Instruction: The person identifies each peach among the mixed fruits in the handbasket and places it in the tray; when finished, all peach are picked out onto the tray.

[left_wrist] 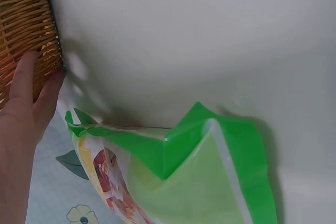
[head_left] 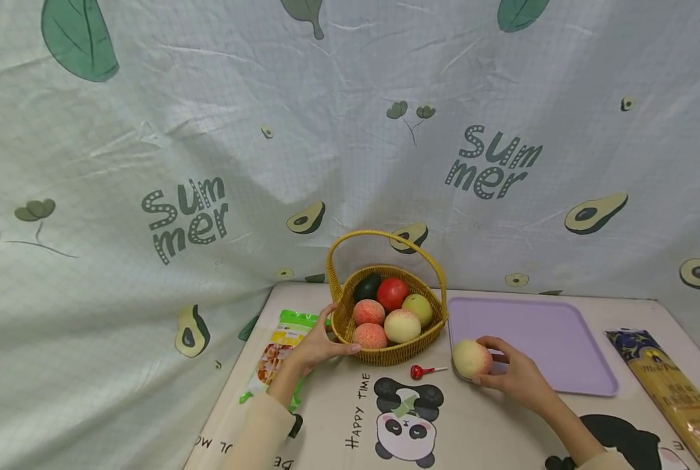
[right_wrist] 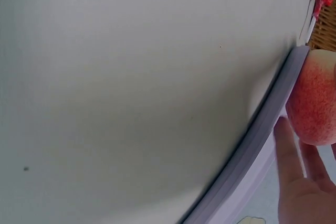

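Observation:
A peach (head_left: 469,359), pale yellow with a red blush, is held between the thumb and fingers of my right hand (head_left: 516,377). It is at the front left corner of a lilac tray (head_left: 538,339). In the right wrist view the peach (right_wrist: 315,98) is beside the tray's rim (right_wrist: 262,145). My left hand (head_left: 317,344) holds the left side of a wicker basket (head_left: 394,356), thumb at the front rim. Its fingers lie against the woven wall (left_wrist: 26,24) in the left wrist view. Inside the basket are several peaches (head_left: 402,326), a red fruit (head_left: 393,294), a green fruit (head_left: 418,309) and a dark avocado-like fruit (head_left: 366,287).
A red lollipop (head_left: 418,372) lies between the basket and the tray. Left of the basket is a green-edged food packet (head_left: 276,352), partly behind my left arm. At the far right lies a long packet of pasta (head_left: 667,385). A printed cloth (head_left: 350,163) hangs behind the table.

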Demonstrator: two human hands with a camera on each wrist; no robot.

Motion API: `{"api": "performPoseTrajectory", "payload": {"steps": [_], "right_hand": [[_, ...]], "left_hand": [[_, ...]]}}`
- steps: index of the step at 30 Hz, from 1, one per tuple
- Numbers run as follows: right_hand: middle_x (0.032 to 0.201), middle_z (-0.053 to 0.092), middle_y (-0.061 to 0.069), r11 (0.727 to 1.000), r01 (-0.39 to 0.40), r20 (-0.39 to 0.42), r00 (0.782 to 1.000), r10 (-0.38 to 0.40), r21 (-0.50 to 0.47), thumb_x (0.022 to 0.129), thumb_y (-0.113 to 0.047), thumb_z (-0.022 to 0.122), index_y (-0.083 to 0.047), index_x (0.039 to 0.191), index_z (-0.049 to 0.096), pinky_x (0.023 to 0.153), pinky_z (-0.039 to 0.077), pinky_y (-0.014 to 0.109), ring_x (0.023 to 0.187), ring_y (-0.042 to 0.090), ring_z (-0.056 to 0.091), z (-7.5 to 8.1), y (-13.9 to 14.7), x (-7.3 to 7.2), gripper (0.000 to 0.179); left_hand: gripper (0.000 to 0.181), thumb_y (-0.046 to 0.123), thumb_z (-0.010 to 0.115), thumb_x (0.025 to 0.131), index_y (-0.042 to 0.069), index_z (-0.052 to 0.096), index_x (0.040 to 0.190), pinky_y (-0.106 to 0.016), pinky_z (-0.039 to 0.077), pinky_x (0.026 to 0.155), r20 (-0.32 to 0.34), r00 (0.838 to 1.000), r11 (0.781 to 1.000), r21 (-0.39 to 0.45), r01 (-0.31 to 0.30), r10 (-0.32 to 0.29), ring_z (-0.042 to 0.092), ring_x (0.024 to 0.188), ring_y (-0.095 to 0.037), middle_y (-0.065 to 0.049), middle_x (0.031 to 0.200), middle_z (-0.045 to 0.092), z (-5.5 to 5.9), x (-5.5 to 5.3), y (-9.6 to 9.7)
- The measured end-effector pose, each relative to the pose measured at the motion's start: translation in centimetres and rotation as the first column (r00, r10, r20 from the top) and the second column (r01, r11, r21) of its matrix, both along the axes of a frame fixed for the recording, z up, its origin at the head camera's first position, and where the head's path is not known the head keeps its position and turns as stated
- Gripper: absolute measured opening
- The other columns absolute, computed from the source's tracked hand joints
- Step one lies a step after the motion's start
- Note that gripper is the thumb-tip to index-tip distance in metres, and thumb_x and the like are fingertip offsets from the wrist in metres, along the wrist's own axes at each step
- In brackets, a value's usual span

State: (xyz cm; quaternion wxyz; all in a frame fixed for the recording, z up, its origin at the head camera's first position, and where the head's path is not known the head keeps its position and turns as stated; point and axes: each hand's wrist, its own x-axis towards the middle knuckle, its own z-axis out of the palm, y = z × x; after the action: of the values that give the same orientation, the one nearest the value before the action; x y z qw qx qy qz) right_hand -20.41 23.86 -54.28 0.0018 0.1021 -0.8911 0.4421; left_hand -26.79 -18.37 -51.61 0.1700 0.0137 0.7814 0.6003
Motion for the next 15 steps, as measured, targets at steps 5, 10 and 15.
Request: {"api": "performPoseTrajectory", "payload": {"steps": [5,10,15], "right_hand": [[0.144,0.054,0.034,0.999,-0.003,0.045,0.999,0.005,-0.038,0.077,-0.021,0.094,-0.004,0.144,0.052,0.087,0.062,0.044,0.120,0.051,0.065,-0.17,0.01,-0.17,0.081],[0.147,0.050,0.034,0.998,0.001,0.073,0.997,0.003,-0.056,0.078,-0.022,0.093,-0.003,0.146,0.050,0.087,0.062,0.040,0.122,0.051,0.063,0.04,-0.14,-0.22,0.082],[0.145,0.052,0.035,0.999,0.009,0.057,0.998,-0.006,-0.045,0.079,-0.020,0.092,0.001,0.145,0.051,0.087,0.062,0.044,0.120,0.052,0.064,0.33,-0.37,-0.16,0.081]], "left_hand": [[0.120,0.024,0.096,0.076,0.030,0.015,0.165,-0.059,0.040,0.118,0.005,1.000,1.000,0.004,0.000,0.000,0.048,0.142,-0.045,-0.031,0.157,0.038,-0.07,-0.12,-0.03],[0.120,0.024,0.095,0.076,0.029,0.015,0.165,-0.058,0.040,0.118,0.004,1.000,1.000,0.005,0.006,-0.006,0.048,0.142,-0.045,-0.030,0.157,0.039,-0.08,-0.17,-0.04],[0.120,0.024,0.095,0.076,0.030,0.015,0.165,-0.058,0.040,0.117,0.009,1.000,1.000,0.010,0.002,-0.002,0.048,0.143,-0.045,-0.029,0.158,0.039,-0.06,-0.06,-0.12]]}}
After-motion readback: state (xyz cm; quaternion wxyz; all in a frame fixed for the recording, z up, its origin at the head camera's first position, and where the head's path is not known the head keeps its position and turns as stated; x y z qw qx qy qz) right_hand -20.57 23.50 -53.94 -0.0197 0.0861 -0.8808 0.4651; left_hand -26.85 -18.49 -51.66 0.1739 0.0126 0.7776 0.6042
